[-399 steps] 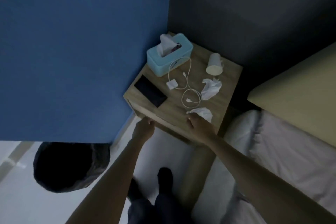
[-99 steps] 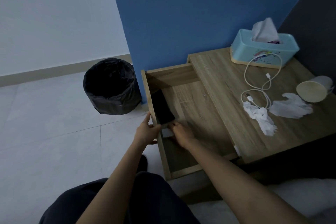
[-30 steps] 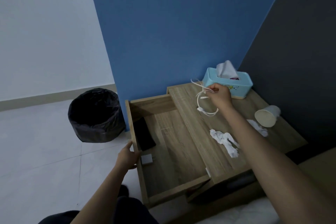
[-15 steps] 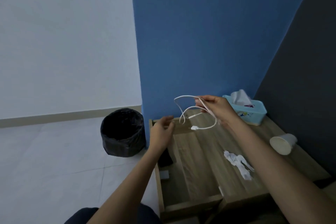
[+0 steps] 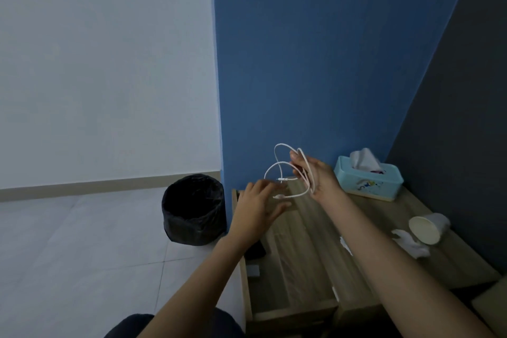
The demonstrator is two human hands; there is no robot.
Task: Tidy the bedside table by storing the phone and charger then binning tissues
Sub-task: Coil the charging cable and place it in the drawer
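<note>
- The right hand (image 5: 315,177) is holding a loose coil of white cable (image 5: 279,167) in the air above the back left corner of the desk (image 5: 384,214), fingers curled round the loops.
- The left hand (image 5: 260,204) is reaching in from eight o'clock of the coil, fingers spread and gripping nothing. I cannot tell whether a fingertip is touching the dangling plug.
- Below, the drawer (image 5: 296,269) is standing open. The phone (image 5: 255,251) is lying by its left wall, mostly hidden by the forearm, with the white adapter (image 5: 253,270) just at six o'clock of it.
- The step in hand looks like bundling the cable for storing.
- Next, I judge, the left hand is needing to catch the loose ends, then the bundle is going down beside the adapter.
- A tissue (image 5: 411,245) is lying at seven o'clock of the tipped cup (image 5: 425,229), and a second tissue (image 5: 346,245) is peeking from behind the right forearm.
- The bin (image 5: 193,208) is waiting on the floor at nine o'clock of the drawer.
</note>
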